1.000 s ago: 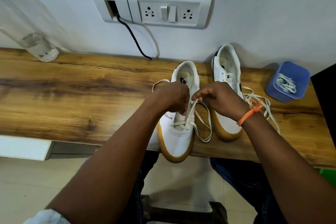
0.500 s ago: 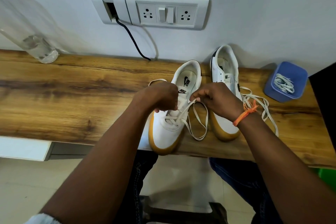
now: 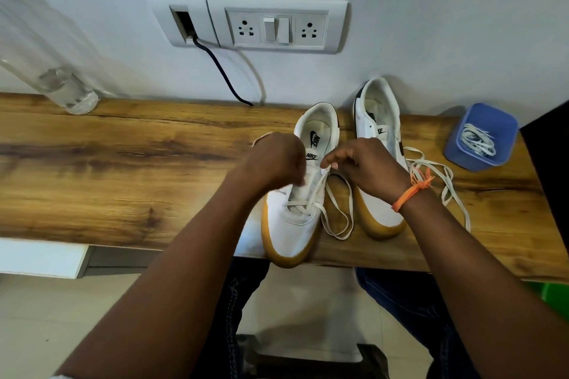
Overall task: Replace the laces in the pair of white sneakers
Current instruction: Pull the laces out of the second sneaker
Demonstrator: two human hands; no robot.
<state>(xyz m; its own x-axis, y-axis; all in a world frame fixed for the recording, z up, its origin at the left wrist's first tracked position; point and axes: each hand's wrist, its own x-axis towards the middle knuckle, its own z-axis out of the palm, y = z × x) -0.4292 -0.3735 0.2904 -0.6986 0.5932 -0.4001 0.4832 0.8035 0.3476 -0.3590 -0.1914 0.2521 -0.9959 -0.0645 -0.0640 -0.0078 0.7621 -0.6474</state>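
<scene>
The left sneaker [image 3: 300,194] lies near the front edge of the wooden counter [image 3: 123,169], its gum-coloured toe at 6 o'clock hanging slightly past the edge and its heel at 12. "NIKE" with a swoosh reads on its tongue label, and again, turned sideways, on the insole. A white lace [image 3: 334,212] runs through its lowest eyelets, crosses over the tongue and loops onto the counter at the shoe's 3 o'clock side. The right hand [image 3: 374,168] takes one strand of this lace in a thumb-and-forefinger grip just above the shoe's right eyelet row. The left hand [image 3: 277,160] is curled over the left eyelet row; its fingers are blurred, and whether its grip closes on the lace cannot be told, though a loop of lace shows just beyond its knuckles at 10 o'clock. An orange thread band [image 3: 412,191] circles the right wrist.

Just beside, at 3 o'clock, stands the second sneaker [image 3: 380,120], partly covered by the right hand, with part of a Nike mark on its tongue. A loose lace [image 3: 443,181] sprawls at its 3 o'clock side. Farther toward 2 o'clock, a blue tub [image 3: 465,144] holds more white laces [image 3: 478,141]. On the wall at 12 o'clock a white switch-and-socket panel [image 3: 277,28] carries a black cable [image 3: 221,71]. At 10 o'clock a clear bottle [image 3: 61,89] stands on the counter.
</scene>
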